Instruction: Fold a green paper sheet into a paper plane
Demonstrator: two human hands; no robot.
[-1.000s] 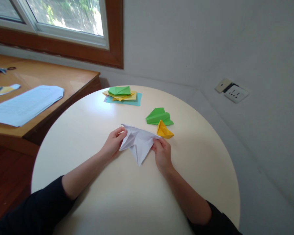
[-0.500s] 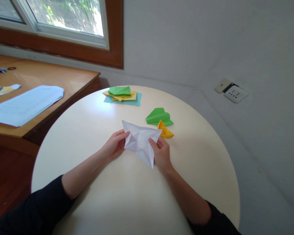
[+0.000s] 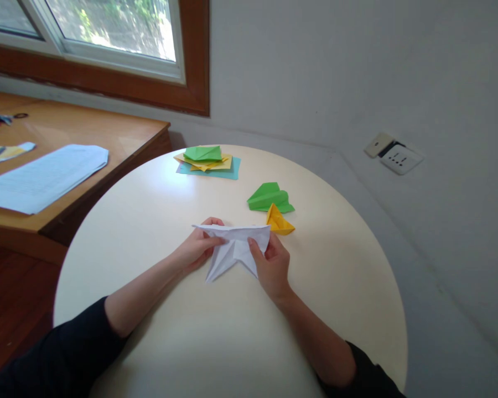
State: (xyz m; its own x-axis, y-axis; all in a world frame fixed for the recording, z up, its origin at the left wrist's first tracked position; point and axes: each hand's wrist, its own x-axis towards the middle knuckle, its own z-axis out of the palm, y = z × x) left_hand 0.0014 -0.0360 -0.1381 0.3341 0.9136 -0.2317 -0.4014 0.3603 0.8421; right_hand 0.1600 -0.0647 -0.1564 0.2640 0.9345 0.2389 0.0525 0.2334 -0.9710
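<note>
- Left hand [image 3: 196, 249], nearly closed, pinches the creased white paper [image 3: 235, 239] at left.
- Right hand [image 3: 274, 266], nearly closed, pinches its right side.
- Yellow folded paper [image 3: 279, 223] lies just beyond, right.

Plain black sleeves [image 3: 66, 345], snug cuffs, bare forearms [image 3: 143, 296], bare hands [image 3: 273, 266]

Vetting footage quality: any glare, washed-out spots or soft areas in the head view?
Head view: glare on the round table beside the colored paper stack; window partly washed out; print on the desk's sheets too soft to read; folded white paper clearer.
</note>
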